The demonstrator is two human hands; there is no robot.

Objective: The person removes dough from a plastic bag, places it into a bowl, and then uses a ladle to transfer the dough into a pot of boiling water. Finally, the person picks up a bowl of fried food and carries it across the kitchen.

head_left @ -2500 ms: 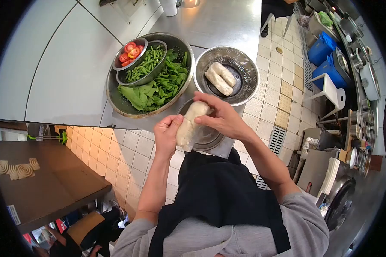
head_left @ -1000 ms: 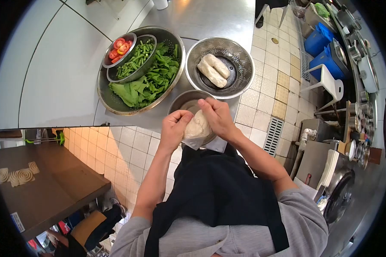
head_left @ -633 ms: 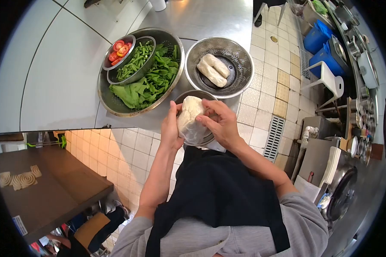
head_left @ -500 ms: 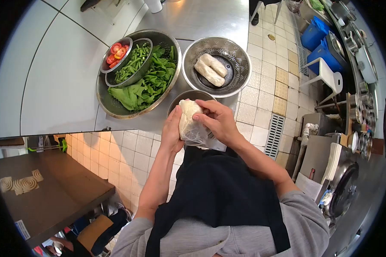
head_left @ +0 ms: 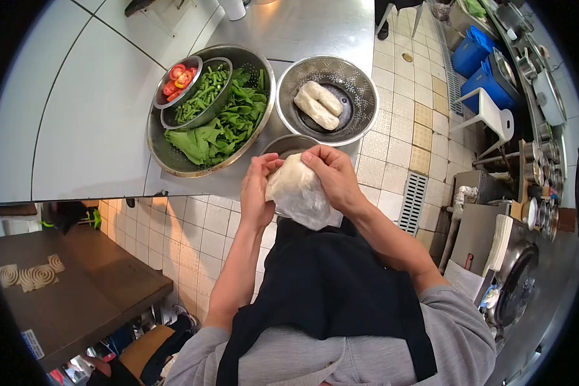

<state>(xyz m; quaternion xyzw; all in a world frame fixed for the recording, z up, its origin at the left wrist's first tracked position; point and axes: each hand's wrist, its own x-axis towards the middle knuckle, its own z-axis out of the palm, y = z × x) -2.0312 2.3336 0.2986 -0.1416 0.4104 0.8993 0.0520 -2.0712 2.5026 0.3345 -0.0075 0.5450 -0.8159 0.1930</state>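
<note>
Held in front of my apron is a clear plastic bag (head_left: 302, 196) with a pale cream, soft-looking lump inside. My right hand (head_left: 336, 177) pinches the bag's upper right side between thumb and fingers. My left hand (head_left: 257, 193) supports it from the left, its fingers curled against the edge. Just behind the bag stands a metal bowl (head_left: 283, 145), partly covered by my hands. Two whitish rolls (head_left: 318, 106) lie side by side in a perforated metal colander (head_left: 364, 132) beyond it.
On the steel counter, a large colander (head_left: 174, 168) holds leafy greens (head_left: 238, 119), a bowl of cut green pieces (head_left: 202, 96) and a bowl of sliced tomatoes (head_left: 180, 80). A brown table (head_left: 103, 270) stands lower left, a white stool (head_left: 489, 116) at right.
The bag has tilted and its loose plastic hangs more toward the lower right. My right hand has moved slightly up and right; the left fingers have loosened a little.
</note>
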